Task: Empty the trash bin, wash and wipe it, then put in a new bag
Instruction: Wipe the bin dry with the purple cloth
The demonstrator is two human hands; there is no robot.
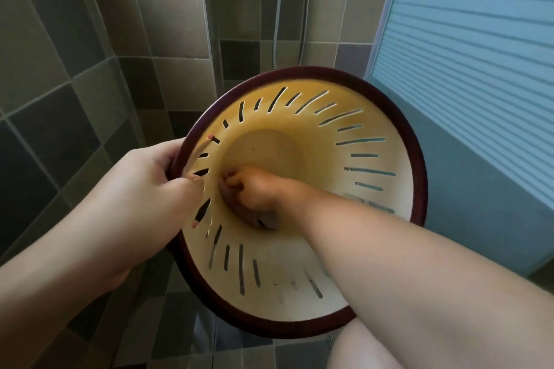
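Trash bin [314,177] held up off the floor, mouth tipped toward the camera, centre of frame. Cream slotted inside, dark red rim. No bag or trash visible inside, so emptying looks done; judged step: washing or wiping the inside.

Left hand [141,186] on the near-left rim, grip clamped on it: thumb inside over the slots, fingers wrapped round the outside edge. Right hand [254,192] reaches deep into the bin, down at the bottom-left inner wall. Grip there is curled tight round something dark; probably a cloth or sponge, too blurred to tell. Hand is motion-blurred.

Surroundings: tiled wall [90,54] far and left, shower hose [277,9] hanging at far centre, frosted ribbed panel [467,54] on the right. A bare knee [359,347] at near right, just under the bin.

Risks, judged:
- Bin is carried by one hand on the rim only. Hard scrubbing pushes against that hold; a wet rim could slip and the bin drop to the tiled floor.
- Fingers or the cloth could catch in the side slots while scrubbing.
- Water would leak through the slots onto the knee and floor.
- Slot edges and the bottom corner are easy to miss, leaving dirt before the new bag goes in.
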